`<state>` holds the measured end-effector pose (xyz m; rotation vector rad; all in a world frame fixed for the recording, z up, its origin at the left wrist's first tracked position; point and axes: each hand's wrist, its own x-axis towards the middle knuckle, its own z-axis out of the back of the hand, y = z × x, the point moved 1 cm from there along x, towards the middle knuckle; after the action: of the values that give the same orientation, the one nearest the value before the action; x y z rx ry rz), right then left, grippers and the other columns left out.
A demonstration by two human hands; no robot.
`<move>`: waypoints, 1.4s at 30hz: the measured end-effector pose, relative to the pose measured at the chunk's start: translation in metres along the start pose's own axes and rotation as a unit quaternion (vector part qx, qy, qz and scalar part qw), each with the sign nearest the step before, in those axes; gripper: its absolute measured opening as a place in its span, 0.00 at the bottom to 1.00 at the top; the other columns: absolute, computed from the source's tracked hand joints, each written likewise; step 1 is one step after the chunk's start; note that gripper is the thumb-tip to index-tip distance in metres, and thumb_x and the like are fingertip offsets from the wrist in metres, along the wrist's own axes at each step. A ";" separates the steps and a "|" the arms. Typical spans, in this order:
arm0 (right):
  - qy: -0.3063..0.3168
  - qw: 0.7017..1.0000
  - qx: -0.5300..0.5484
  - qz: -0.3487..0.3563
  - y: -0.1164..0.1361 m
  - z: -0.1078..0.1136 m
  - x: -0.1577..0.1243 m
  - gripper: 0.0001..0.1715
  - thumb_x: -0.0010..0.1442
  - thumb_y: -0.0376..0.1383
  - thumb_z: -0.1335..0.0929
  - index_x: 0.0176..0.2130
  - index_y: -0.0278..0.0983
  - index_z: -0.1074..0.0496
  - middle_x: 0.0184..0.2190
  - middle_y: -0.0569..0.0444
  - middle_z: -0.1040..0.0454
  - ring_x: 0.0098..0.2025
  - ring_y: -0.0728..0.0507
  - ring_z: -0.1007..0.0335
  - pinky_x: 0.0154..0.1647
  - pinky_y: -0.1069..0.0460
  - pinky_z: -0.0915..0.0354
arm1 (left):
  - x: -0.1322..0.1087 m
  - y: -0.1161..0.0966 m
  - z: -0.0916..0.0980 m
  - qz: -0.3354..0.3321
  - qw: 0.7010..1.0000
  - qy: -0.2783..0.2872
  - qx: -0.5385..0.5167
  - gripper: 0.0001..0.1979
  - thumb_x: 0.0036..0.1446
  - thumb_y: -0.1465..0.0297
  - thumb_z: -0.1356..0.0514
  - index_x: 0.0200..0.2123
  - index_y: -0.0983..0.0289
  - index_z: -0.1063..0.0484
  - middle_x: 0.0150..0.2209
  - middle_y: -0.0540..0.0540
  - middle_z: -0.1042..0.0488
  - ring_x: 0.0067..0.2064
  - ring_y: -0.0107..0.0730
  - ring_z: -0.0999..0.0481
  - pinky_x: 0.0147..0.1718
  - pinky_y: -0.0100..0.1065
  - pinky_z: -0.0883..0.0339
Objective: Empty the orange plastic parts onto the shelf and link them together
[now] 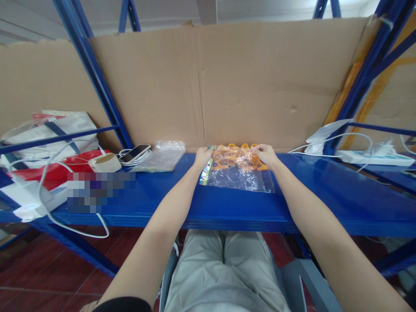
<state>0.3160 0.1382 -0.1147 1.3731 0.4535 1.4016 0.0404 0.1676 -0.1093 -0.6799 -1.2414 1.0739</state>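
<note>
A clear plastic bag (242,180) lies on the blue shelf top in front of me, its patterned, shiny strip on the left side. Several orange ring-shaped pieces (244,161) show in its far half; their exact kind is too small to tell. My left hand (203,157) is closed on the bag's far left corner, by the strip. At the far right side, my right hand (264,155) pinches the plastic beside the orange pieces. The near half of the bag lies flat.
Left of the bag lie a stack of clear plastic bags (164,156) and a phone (135,153) on a coiled cable. Further left are a white adapter (105,163) and a red bag (78,162). A power strip (373,158) stands at right. Cardboard (260,86) walls the back.
</note>
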 end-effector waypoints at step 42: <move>0.077 0.967 0.193 -0.144 0.044 -0.024 -0.035 0.09 0.61 0.37 0.29 0.30 0.37 0.24 0.31 0.51 0.19 0.25 0.51 0.27 0.26 0.57 0.33 | -0.007 -0.009 -0.014 -0.052 0.995 -0.002 -0.089 0.12 0.51 0.76 0.38 0.41 0.66 0.29 0.43 0.58 0.20 0.47 0.39 0.21 0.51 0.38 0.29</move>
<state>0.2689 0.1024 -0.1008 1.4378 1.0308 1.2207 0.0568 0.1597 -0.1071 -0.7398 -1.3728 0.8872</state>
